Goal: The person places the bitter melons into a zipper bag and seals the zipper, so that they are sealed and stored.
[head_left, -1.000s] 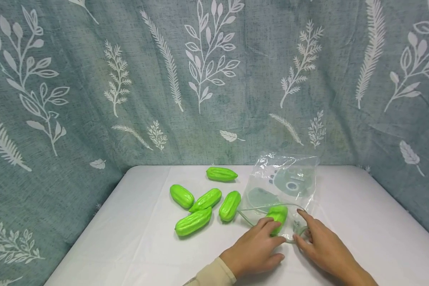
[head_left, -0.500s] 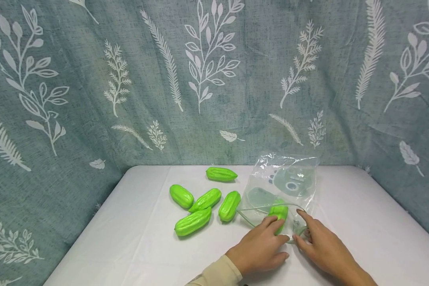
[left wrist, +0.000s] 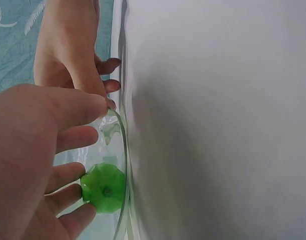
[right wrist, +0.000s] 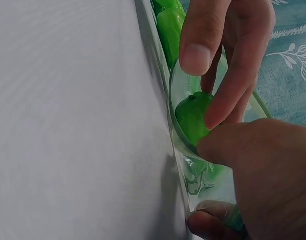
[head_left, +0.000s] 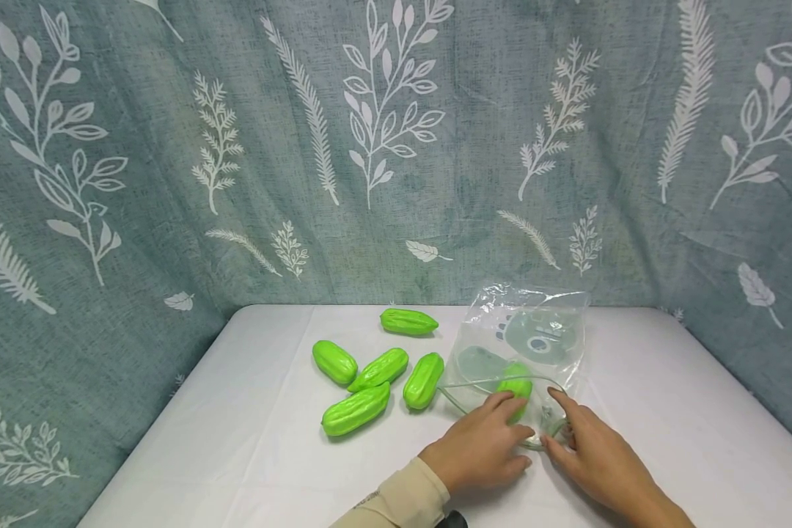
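Observation:
A clear plastic bag (head_left: 478,334) with a grey-green print lies flat, its green-rimmed mouth toward me. Just inside that mouth is a bright green ridged bitter melon (head_left: 516,383), seen end-on in the left wrist view (left wrist: 103,189). My left hand (head_left: 478,444) reaches in with fingers extended, the fingertips touching the melon's near end. At the right side of the mouth, my right hand (head_left: 594,447) holds the bag's rim, thumb at the near edge and forefinger raised at the far edge. In the right wrist view, the right thumb (right wrist: 220,142) overlaps the rim.
To the left of the bag, several more bitter melons (head_left: 356,411) lie on the white-covered table (head_left: 251,455); one melon (head_left: 409,321) is set farther back. A patterned blue-green curtain (head_left: 396,242) rises behind the table.
The bitter melon at the bag's mouth has slid farther in, away from me. My left hand has followed it forward and slightly right. The right hand has stayed put.

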Tool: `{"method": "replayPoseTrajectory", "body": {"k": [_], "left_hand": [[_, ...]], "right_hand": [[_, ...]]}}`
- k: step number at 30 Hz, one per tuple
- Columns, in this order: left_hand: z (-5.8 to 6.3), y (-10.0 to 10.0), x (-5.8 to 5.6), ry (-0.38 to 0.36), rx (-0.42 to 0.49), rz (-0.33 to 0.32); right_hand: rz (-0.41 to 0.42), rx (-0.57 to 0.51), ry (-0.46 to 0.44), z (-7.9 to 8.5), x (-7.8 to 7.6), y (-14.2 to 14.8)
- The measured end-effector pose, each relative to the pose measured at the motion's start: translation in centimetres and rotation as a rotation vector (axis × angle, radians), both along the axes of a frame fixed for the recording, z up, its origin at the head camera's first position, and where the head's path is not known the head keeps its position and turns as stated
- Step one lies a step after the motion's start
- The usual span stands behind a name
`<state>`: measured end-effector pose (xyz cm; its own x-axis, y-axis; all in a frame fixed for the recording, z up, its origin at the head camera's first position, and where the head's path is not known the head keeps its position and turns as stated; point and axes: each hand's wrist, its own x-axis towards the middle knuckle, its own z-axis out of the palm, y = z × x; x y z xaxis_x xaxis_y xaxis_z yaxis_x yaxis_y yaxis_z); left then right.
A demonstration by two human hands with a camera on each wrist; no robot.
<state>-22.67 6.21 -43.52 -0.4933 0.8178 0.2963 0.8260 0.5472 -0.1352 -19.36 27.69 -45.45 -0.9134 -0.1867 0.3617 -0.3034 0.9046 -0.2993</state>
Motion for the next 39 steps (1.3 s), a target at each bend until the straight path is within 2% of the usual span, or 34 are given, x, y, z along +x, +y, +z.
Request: {"method": "replayPoseTrajectory", "body": {"k": [7,12,21,29,39], "left_hand": [[-0.2,-0.3,-0.1,0.022,0.011,-0.021],[-0.4,-0.9,0.6,0.057,0.011,-0.019],[-0.4,-1.9,1.5,0.060,0.015,0.010],[-0.4,-2.0,1.4,0.037,0.018,-0.005],[-0.3,-1.4,1.1,0.054,0.019,-0.003]], "right_hand": [[-0.008,0.000,-0.012,0.0,0.1,0.0],[-0.005,-0.006,-0.007,0.0,0.0,0.1],[-0.025,0.003,-0.042,-0.1,0.0,0.2],[-0.023,-0.001,-0.042,-0.2,0.0,0.2],[-0.014,-0.003,-0.024,-0.1,0.0,0.0]]}}
